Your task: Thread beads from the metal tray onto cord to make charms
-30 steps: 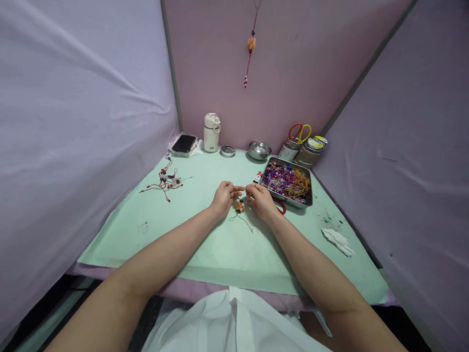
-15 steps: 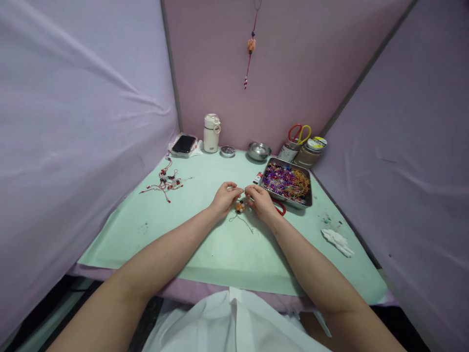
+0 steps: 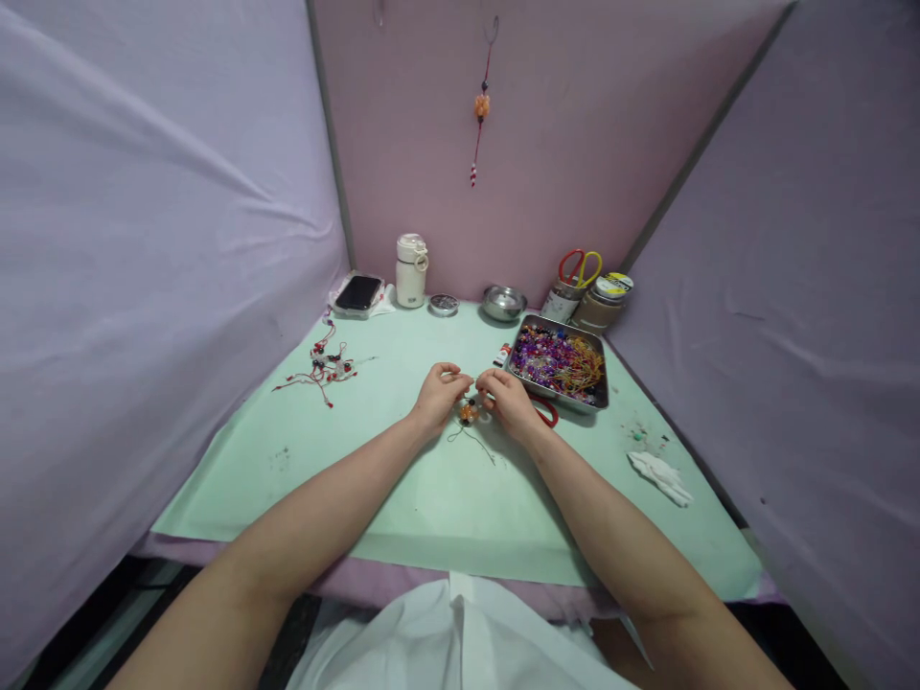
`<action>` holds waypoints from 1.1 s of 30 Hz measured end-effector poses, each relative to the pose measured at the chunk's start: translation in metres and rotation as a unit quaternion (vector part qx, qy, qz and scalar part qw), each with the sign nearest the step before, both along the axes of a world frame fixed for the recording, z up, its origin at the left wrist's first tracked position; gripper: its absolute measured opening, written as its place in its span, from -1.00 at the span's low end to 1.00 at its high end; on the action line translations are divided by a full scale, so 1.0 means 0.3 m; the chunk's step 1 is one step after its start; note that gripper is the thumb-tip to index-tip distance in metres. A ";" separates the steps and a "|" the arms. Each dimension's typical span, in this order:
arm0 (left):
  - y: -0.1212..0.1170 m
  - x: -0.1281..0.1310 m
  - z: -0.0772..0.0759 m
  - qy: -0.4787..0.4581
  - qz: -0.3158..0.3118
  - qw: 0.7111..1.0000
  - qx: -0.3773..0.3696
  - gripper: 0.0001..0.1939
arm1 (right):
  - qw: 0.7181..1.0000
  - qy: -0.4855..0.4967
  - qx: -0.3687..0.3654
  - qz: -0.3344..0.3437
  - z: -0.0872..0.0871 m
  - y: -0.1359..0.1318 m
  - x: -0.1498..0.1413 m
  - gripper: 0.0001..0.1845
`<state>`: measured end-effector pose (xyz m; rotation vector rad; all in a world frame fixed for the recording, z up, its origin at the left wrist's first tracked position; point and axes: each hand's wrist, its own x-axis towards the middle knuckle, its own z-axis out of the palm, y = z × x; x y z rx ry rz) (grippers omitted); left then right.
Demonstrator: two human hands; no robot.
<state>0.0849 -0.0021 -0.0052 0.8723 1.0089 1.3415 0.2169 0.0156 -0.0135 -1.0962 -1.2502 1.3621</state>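
Nearest, on the green tablecloth [image 3: 402, 522]: thin dark cord [image 3: 480, 444], one small loop and one straggling tail, both slack and trailing toward the front edge; liable to snag under a palm or tangle, chiefly from lying loose. Just beyond, low between left hand [image 3: 437, 393] and right hand [image 3: 507, 398]: one bead charm [image 3: 468, 414], at rest on the cloth; roundish, orange beads bunched into a ball, dark beads at near and far ends, paler beads close by. Likely to roll or be dragged askew by any uneven pull on the cord. Level with the charm's far end: both hands bent to a fine pinch, fingertips drawn in and nearly meeting; neither clenched nor spread. Thread in the pinch: possible, but too small to make out, hence grasp or bare pinch not to be told. Chance of a lost end there, given so narrow a grip on anything so thin. Beside the right hand: red-handled scissors [image 3: 546, 412], partly hidden, open to a knock from a sideways swing. Beyond: metal tray [image 3: 573, 402] of beads and coloured cords, apt to catch a stray tail. Farthest, on the pink wall [image 3: 402, 125]: hanging charm [image 3: 482, 105], similar orange ball, red cord, dark beads above and below.
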 end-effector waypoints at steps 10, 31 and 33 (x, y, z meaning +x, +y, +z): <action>0.008 0.006 -0.014 0.075 0.001 0.996 0.041 -0.66 | 0.994 -0.067 0.079 -0.039 0.007 -0.008 -0.004 -0.82; -0.021 -0.012 -0.021 0.415 -0.002 0.896 0.160 -0.32 | 0.870 -0.341 0.354 -0.045 0.025 -0.029 0.008 -0.91; -0.021 -0.011 -0.025 0.416 -0.006 0.895 0.159 -0.29 | 0.865 -0.350 0.357 -0.041 0.023 -0.030 0.007 -0.91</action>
